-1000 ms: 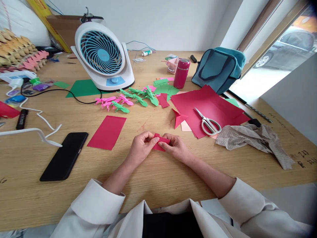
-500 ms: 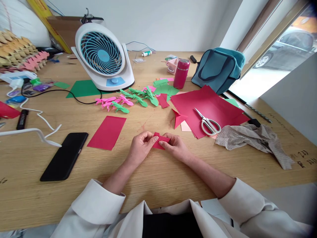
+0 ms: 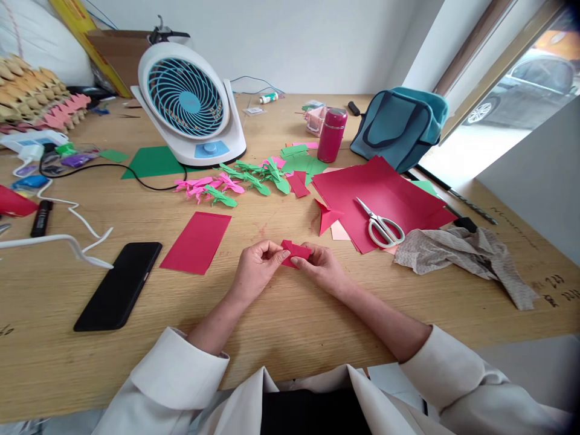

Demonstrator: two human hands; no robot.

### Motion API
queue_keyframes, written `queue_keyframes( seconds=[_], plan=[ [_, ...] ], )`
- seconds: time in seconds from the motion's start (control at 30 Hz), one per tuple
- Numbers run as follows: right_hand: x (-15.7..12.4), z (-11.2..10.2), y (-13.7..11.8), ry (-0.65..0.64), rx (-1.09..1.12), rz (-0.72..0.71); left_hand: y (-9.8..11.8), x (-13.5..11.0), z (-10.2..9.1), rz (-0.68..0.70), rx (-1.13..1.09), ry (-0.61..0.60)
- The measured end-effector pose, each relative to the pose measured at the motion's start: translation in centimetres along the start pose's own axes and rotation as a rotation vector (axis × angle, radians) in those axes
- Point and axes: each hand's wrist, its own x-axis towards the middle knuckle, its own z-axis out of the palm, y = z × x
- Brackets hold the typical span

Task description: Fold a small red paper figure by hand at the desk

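Little has moved since the earlier frame except the folded red paper (image 3: 299, 250): its narrow upper flap near the left thumb sits at a slightly different slant, while both hands keep almost the same place.

As for what could go wrong, the piece is small and layered, so uneven pressure from the two thumbs might let one layer slide over another and set a crooked crease. Pulling the sides apart too hard could tear it at a fold, and a loose pinch could let the flap spring open.

The paper lies between the two grips, over the middle of the worktop (image 3: 276, 323), closer to its near edge than to its far one. The left hand (image 3: 254, 267) pinches its left end, thumb on top; the right hand (image 3: 327, 269) pinches its right part, that thumb pressing the face lower down. Fingers behind the paper are mostly hidden — whether they touch the wood, I cannot tell.

Toward the worktop's left edge, beyond the left hand, lies a flat red sheet (image 3: 197, 243); toward the right edge, scissors (image 3: 383, 227) rest on larger red sheets (image 3: 380, 181).
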Motion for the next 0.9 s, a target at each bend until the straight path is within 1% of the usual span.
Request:
queue_keyframes(
  seconds=[0.13,0.2,0.33,0.5,0.6,0.8,0.9],
  plan=[
    [0.0,0.06,0.17,0.028,-0.009,-0.004,-0.08,0.05,0.02,-0.009,-0.031,-0.003],
    [-0.01,0.06,0.24,0.052,-0.029,-0.028,-0.13,0.04,0.02,0.028,-0.017,-0.007],
    [-0.02,-0.05,0.35,0.082,-0.109,-0.081,0.14,-0.08,-0.06,0.14,0.084,0.013],
    [-0.06,-0.17,0.62,0.081,-0.208,-0.115,0.49,-0.13,-0.12,0.187,0.135,0.015],
    [-0.08,-0.12,0.76,0.064,-0.231,-0.132,0.4,-0.12,-0.11,0.171,0.134,0.005],
    [-0.12,-0.11,0.75,0.037,-0.242,-0.134,0.25,-0.12,-0.04,0.09,0.132,-0.039],
    [-0.25,-0.16,0.63,-0.005,-0.256,-0.123,0.08,-0.06,0.05,0.018,0.022,-0.051]
  ],
)
